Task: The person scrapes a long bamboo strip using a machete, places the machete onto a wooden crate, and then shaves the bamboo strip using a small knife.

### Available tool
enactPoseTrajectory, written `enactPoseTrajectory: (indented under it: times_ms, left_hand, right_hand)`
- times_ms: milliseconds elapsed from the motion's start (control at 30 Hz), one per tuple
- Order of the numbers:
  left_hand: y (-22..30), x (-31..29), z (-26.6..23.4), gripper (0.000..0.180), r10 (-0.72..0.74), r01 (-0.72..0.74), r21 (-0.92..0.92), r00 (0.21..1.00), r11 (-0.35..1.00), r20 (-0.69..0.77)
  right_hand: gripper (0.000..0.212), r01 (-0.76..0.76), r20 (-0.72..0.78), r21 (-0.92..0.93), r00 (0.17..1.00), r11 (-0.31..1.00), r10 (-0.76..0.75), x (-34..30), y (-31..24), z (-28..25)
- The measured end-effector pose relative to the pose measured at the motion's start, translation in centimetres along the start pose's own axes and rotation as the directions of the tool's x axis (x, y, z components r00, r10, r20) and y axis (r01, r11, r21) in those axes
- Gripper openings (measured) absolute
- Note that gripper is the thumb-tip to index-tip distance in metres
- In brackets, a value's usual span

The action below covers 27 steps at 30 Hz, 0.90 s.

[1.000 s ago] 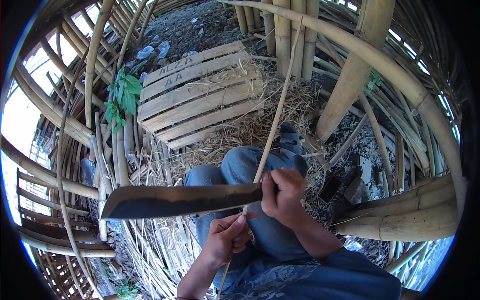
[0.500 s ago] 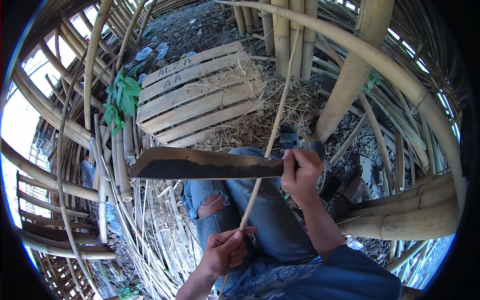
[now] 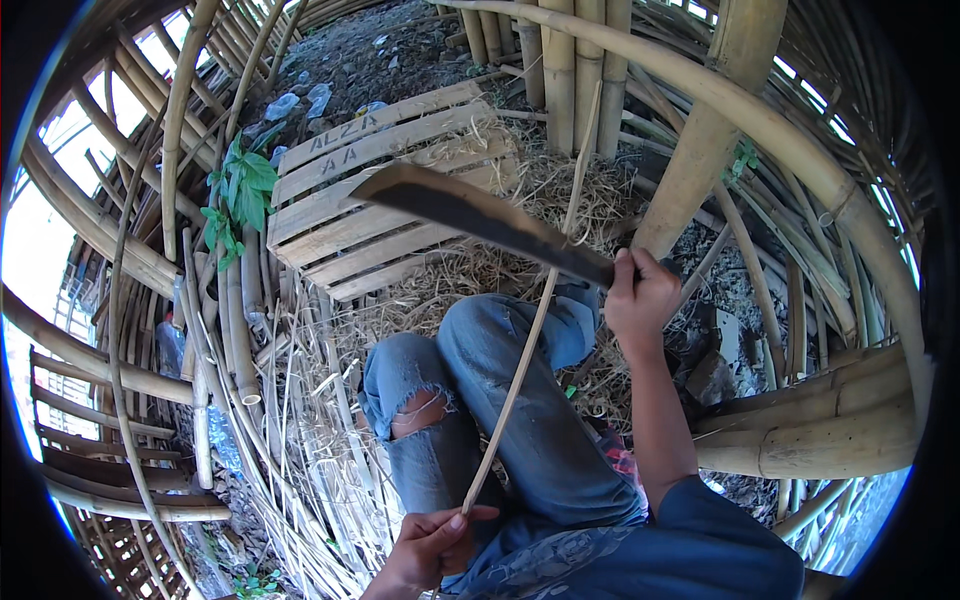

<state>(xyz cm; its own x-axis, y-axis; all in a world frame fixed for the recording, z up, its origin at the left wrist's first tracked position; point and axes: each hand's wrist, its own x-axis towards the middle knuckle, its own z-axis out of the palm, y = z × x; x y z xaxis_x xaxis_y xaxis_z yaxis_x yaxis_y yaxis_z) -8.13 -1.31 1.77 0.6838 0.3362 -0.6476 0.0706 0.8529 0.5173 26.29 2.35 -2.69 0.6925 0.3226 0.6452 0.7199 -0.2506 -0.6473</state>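
In my right hand (image 3: pixel 641 297) is a machete (image 3: pixel 480 222), gripped by its handle, with the broad dark blade reaching left and away from me. The blade crosses a long thin bamboo strip (image 3: pixel 520 370); whether they touch I cannot tell. My left hand (image 3: pixel 432 548) is closed around the strip's near end, low in front of my lap. From there the strip slants up and away, past my bent knees in torn jeans (image 3: pixel 520 420), toward the upright bamboo poles. The machete's handle is mostly hidden by my right fingers.
A slatted wooden crate panel (image 3: pixel 370 215) lies ahead on dry shavings (image 3: pixel 590 205). Split bamboo strips (image 3: pixel 300 470) are strewn at my left. Thick bamboo poles (image 3: pixel 715 130) stand ahead right, and a large bamboo stem (image 3: pixel 820 430) lies at my right. A leafy plant (image 3: pixel 243 185) grows beside the panel.
My right hand has moved away from me and slightly right, carrying the machete farther along the strip, its blade now tilted. My left hand has come lower and slightly left, still holding the strip.
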Motion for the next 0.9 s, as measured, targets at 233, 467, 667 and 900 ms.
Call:
enactPoseTrajectory:
  times_ms: [233,467,667,900]
  left_hand:
    - [-2.6,-3.1,-3.0,0.037,-0.038,0.061,0.133,0.985,0.989,-0.167]
    - [-2.3,-4.6,-7.1,0.039,0.05,-0.088,-0.226,0.985,0.97,-0.166]
    - [-1.0,-0.8,-8.2,0.037,0.23,-0.25,-0.255,0.968,0.934,-0.103]
    - [1.3,1.1,-6.6,0.043,0.299,-0.315,-0.04,0.929,0.948,-0.219]
  right_hand:
    - [0.029,-0.342,-0.077,-0.218,0.94,0.914,0.333,4.9,3.9,0.8]
    - [0.033,-0.514,0.158,-0.185,0.826,0.838,0.541,4.8,4.8,3.3]
    - [0.04,-0.603,0.486,0.137,0.732,0.786,0.477,3.9,5.8,12.4]
    - [0.047,-0.291,0.62,-0.227,0.693,0.929,0.368,11.3,-3.7,24.5]
